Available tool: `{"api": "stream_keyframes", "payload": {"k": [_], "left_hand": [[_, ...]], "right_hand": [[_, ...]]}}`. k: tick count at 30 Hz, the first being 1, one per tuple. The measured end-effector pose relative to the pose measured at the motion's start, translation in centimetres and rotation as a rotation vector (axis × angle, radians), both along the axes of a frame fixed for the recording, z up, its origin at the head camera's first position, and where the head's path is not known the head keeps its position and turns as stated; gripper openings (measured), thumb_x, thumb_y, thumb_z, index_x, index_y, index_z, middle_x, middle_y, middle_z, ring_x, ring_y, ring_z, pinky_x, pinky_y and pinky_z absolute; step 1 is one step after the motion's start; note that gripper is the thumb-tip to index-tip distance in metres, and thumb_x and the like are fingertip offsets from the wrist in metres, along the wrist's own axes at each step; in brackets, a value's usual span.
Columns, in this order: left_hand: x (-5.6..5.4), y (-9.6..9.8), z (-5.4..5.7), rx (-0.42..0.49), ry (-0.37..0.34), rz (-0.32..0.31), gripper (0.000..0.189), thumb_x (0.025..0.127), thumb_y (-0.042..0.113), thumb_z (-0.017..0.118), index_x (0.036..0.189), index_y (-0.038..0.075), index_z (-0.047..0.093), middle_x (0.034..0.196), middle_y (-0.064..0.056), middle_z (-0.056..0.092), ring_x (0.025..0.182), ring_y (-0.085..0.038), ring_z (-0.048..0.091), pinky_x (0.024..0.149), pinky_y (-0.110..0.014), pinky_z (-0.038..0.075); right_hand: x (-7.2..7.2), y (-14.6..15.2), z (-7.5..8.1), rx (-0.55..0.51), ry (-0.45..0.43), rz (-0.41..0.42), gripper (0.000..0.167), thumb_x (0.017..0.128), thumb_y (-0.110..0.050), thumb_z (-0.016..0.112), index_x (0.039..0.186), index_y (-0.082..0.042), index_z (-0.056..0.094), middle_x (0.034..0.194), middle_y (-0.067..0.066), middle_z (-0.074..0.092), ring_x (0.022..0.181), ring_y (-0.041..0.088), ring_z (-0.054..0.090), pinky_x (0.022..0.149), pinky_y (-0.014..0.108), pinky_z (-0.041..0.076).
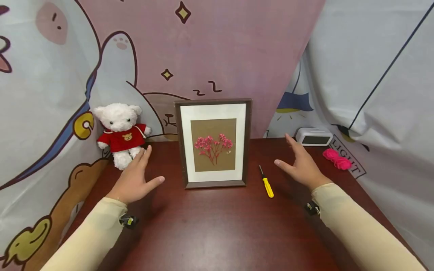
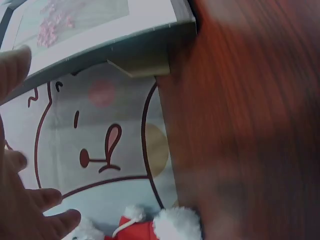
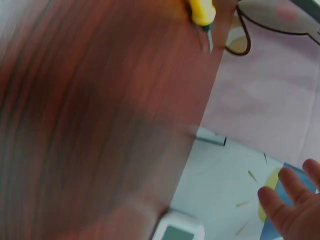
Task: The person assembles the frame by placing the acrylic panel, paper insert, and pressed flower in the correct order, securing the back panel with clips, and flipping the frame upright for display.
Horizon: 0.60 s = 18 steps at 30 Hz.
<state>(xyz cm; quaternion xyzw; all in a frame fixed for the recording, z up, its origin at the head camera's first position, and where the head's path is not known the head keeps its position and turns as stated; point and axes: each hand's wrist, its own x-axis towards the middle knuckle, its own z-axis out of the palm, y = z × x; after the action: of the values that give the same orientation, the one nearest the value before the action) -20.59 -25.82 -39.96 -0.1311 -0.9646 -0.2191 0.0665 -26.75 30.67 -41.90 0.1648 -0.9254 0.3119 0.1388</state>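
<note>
A dark-framed picture (image 1: 213, 177) of pink pressed flowers stands upright at the middle of the table, leaning slightly back; its supporting leg (image 2: 142, 65) shows behind it in the left wrist view. My left hand (image 1: 133, 180) hovers left of the frame with fingers spread, holding nothing, and overlaps the white teddy bear (image 1: 123, 137) in a red top. On the other side my right hand (image 1: 303, 165), also spread and bare, is raised over the table to the right of a yellow-handled screwdriver (image 1: 268, 187). The screwdriver lies with its tip pointing away from me.
A white digital clock (image 1: 314, 136) stands at the back right corner, with a bundle of bright pink yarn (image 1: 337, 159) in front of it. Printed cartoon cloth (image 1: 237, 56) hangs behind and along both sides of the dark red wooden table (image 1: 217, 226).
</note>
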Motion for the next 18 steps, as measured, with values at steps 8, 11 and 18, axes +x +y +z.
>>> {"api": "stream_keyframes", "payload": {"k": [8,11,18], "left_hand": [[-0.9,1.5,-0.5,0.201,0.024,-0.041,0.108,0.097,0.041,0.074,0.172,0.019,0.000,0.176,-0.018,0.015,0.159,-0.045,0.019,0.122,-0.070,0.024],[-1.1,2.1,-0.8,0.243,0.030,-0.042,0.106,0.097,0.038,0.075,0.172,0.020,0.002,0.175,-0.018,0.019,0.156,-0.046,0.028,0.121,-0.069,0.027],[-1.7,3.8,-1.2,0.335,0.052,-0.066,0.102,0.096,0.027,0.078,0.172,0.018,0.010,0.170,-0.022,0.030,0.146,-0.045,0.046,0.118,-0.064,0.037]], "right_hand": [[-0.3,-2.0,-0.9,-0.217,-0.028,0.035,0.097,0.096,-0.022,0.080,0.170,-0.033,0.019,0.161,0.024,0.044,0.137,0.048,0.054,0.106,0.071,0.045],[-0.5,-2.7,-1.1,-0.269,-0.015,0.046,0.095,0.096,-0.018,0.079,0.170,-0.032,0.021,0.158,0.024,0.047,0.133,0.045,0.057,0.107,0.069,0.045],[-0.7,-4.5,-1.1,-0.352,-0.002,0.052,0.091,0.096,-0.013,0.079,0.169,-0.027,0.027,0.153,0.020,0.055,0.125,0.038,0.064,0.104,0.062,0.050]]}}
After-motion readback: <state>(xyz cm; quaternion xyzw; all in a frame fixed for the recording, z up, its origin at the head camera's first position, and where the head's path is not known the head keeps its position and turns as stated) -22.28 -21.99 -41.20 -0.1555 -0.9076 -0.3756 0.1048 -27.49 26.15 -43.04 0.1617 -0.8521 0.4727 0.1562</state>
